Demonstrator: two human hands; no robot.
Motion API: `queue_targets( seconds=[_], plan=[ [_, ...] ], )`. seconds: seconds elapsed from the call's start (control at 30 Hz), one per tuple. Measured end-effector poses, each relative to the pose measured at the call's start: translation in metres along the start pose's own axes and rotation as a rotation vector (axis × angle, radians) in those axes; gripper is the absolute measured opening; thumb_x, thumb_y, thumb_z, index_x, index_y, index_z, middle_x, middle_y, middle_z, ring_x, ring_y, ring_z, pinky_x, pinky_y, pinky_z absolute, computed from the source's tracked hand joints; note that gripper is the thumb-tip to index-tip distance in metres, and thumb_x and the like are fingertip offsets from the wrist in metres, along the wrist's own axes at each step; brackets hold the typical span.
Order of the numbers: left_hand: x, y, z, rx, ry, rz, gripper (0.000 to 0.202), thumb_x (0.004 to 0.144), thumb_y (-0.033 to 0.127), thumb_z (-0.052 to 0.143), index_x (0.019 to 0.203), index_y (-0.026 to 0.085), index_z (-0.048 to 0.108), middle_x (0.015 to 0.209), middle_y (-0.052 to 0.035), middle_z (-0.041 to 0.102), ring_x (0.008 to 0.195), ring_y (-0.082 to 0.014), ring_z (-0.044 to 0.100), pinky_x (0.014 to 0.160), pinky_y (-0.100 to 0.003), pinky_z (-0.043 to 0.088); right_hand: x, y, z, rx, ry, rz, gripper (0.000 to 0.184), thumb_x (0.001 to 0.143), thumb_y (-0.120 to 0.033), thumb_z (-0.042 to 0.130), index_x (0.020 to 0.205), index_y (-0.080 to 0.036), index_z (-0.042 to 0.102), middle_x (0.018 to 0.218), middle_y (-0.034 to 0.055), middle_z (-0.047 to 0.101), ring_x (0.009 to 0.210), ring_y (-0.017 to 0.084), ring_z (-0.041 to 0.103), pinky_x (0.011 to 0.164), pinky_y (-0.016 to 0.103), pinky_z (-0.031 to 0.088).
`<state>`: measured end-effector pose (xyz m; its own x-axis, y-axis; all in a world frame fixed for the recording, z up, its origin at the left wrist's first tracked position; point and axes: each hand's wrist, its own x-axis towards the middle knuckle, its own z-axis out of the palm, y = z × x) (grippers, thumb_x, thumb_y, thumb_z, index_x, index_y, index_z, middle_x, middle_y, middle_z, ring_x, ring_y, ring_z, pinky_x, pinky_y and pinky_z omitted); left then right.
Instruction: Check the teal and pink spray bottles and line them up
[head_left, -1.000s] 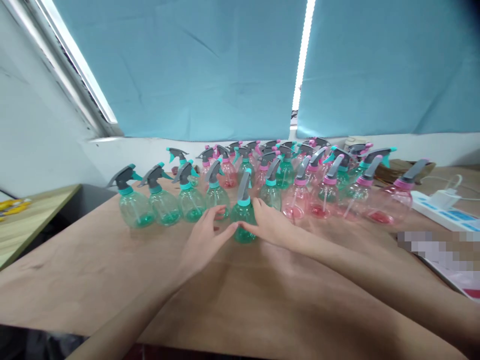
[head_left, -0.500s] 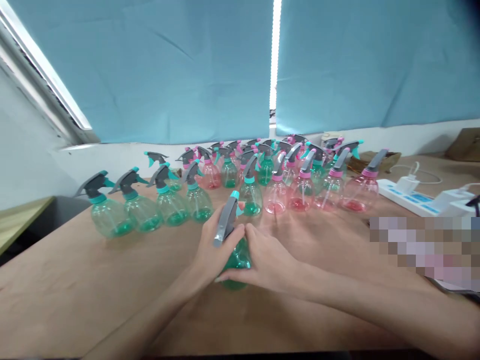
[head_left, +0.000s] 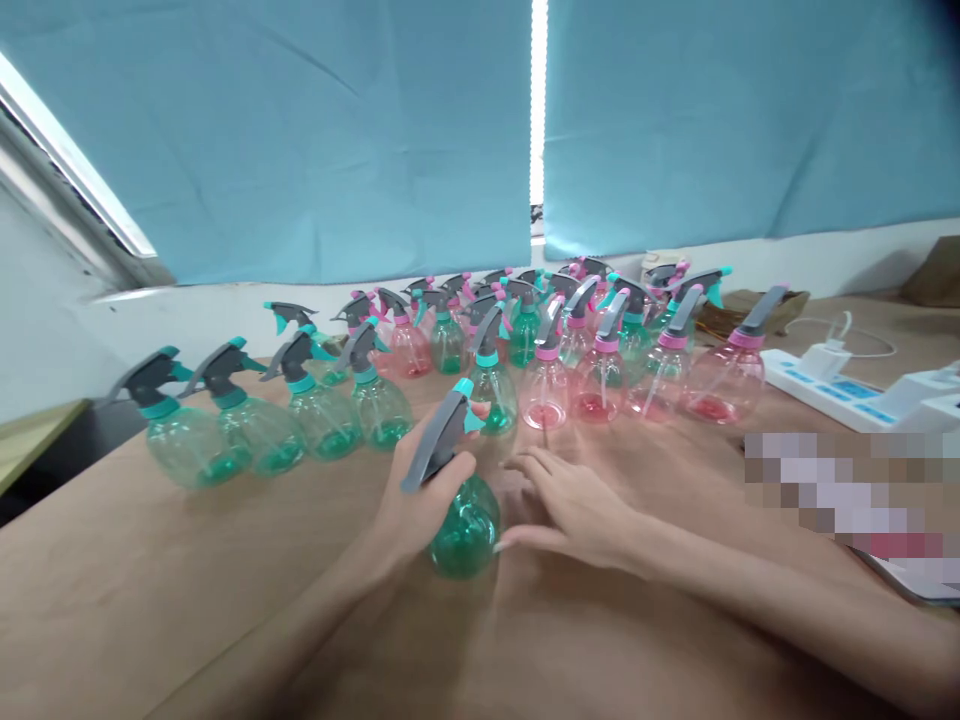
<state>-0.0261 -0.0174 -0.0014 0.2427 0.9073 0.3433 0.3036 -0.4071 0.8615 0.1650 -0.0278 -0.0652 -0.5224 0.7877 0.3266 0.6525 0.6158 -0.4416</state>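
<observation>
A green spray bottle (head_left: 466,535) with a grey trigger head and turquoise nozzle is gripped near its neck by my left hand (head_left: 420,490). The bottle leans a little, its head tipped toward the nozzle side away from me. To its right, my right hand (head_left: 574,505) has its fingers apart, the thumb tip close to the bottle's side and the palm holding nothing. Just beyond stands another green spray bottle (head_left: 491,390), with a pink-collared spray bottle (head_left: 546,392) to its right.
Left of my hands, several green spray bottles (head_left: 382,408) form a slanted row. Behind them, mixed pink and green bottles (head_left: 448,340) crowd toward the wall. On the right lie a white power strip (head_left: 825,392) with plugs and a blurred-out flat item (head_left: 862,500) on the brown table (head_left: 187,600).
My right hand has let go of the bottle and moved slightly right, its fingers opening. My left hand still holds the bottle. The view has shifted a little.
</observation>
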Motion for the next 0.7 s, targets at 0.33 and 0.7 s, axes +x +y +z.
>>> queue_targets(
  seconds=[0.33,0.7],
  plan=[
    [0.018,-0.004,0.009,-0.014,-0.053,0.004,0.046,0.076,0.013,0.051,0.118,0.03,0.059,0.116,0.0014,0.066,0.091,-0.0185,0.066,0.078,-0.029,0.052,-0.018,0.046,0.01,0.004,-0.044,0.009,0.058,0.087,-0.056,0.053,0.131,-0.018,0.051,0.139,0.0146,0.05,0.129,0.03,0.045,0.104,0.049,0.039],
    [0.034,-0.01,0.007,0.052,-0.053,0.012,0.028,0.071,0.019,0.053,0.096,0.025,0.064,0.083,0.0007,0.066,0.076,-0.02,0.064,0.073,-0.032,0.053,-0.016,0.049,0.01,-0.01,-0.102,0.031,0.06,0.088,-0.055,0.051,0.137,-0.019,0.048,0.144,0.0104,0.044,0.134,0.027,0.038,0.11,0.048,0.034]
  ],
)
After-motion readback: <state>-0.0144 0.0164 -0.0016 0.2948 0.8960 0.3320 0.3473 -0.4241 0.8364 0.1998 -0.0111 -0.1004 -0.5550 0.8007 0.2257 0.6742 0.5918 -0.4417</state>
